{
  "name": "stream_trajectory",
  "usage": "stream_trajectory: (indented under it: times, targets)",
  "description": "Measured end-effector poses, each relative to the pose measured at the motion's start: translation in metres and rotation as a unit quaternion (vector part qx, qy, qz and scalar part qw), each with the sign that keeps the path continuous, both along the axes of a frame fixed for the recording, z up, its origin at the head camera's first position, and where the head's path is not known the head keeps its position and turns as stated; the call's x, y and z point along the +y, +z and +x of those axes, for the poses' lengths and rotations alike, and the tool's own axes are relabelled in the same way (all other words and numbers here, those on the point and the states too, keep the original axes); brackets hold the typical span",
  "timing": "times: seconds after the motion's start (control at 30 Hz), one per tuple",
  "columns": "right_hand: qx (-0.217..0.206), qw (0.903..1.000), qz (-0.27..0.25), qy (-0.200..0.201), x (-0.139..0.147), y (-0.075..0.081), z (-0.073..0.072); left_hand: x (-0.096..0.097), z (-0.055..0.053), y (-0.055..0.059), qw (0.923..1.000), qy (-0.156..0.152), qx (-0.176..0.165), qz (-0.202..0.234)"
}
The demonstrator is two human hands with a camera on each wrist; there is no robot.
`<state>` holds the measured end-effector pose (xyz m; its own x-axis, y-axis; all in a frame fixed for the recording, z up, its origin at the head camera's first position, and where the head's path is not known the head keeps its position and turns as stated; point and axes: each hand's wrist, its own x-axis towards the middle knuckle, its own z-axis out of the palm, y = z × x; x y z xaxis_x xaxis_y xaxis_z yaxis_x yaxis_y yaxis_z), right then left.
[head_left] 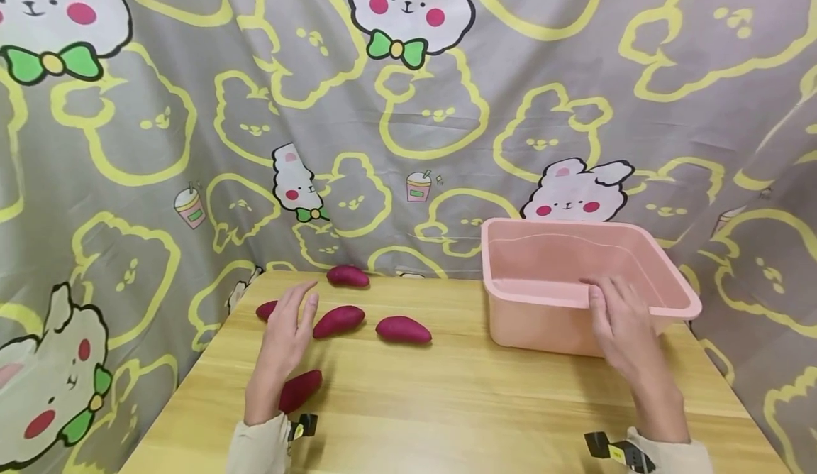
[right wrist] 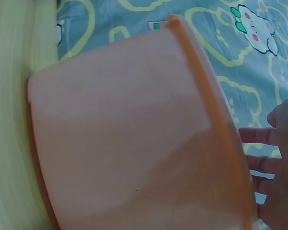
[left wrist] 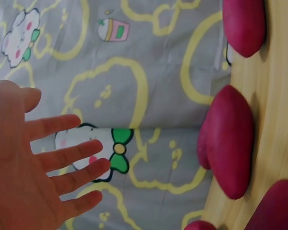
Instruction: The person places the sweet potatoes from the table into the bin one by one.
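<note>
My left hand (head_left: 284,339) is held over the left part of the table with nothing in it; in the left wrist view its fingers are spread and nearly straight. Purple sweet potatoes lie around it: one (head_left: 340,321) just right of the fingers, one (head_left: 264,310) partly hidden behind the hand, and one (head_left: 302,390) beside the wrist. A pink plastic tub (head_left: 542,328) stands at the right. Over its near rim reaches my right hand (head_left: 628,332), fingers extended toward the inside. The right wrist view shows these fingers (right wrist: 261,164) close along the rim, gripping nothing.
Another sweet potato (head_left: 404,330) lies between the left hand and the tub, and one more (head_left: 347,276) at the table's back edge. A grey patterned curtain (head_left: 440,126) hangs behind the wooden table (head_left: 447,403) and along its sides.
</note>
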<state>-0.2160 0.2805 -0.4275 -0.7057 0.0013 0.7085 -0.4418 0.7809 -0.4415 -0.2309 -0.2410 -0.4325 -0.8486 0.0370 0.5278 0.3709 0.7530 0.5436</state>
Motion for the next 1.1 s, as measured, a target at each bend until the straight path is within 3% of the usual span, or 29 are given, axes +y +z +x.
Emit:
stream_trajectory:
  times: [0.3, 0.6, 0.9, 1.1]
  targets:
    - [-0.007, 0.9984, 0.051, -0.024, -0.008, -0.005, -0.006, 0.011, 0.004, -0.008, 0.9999, -0.014, -0.006, 0.004]
    - [-0.004, 0.9942, 0.093, -0.055, -0.013, -0.011, -0.010, 0.025, -0.004, -0.016, 0.9995, -0.025, -0.017, -0.005]
    - [-0.010, 0.9905, 0.105, -0.088, -0.008, -0.020, -0.007, 0.046, -0.015, -0.027, 0.9981, -0.054, 0.009, -0.027]
    - [-0.005, 0.9891, 0.115, -0.092, -0.006, -0.023, -0.008, 0.056, -0.016, -0.031, 0.9972, -0.064, 0.012, -0.036]
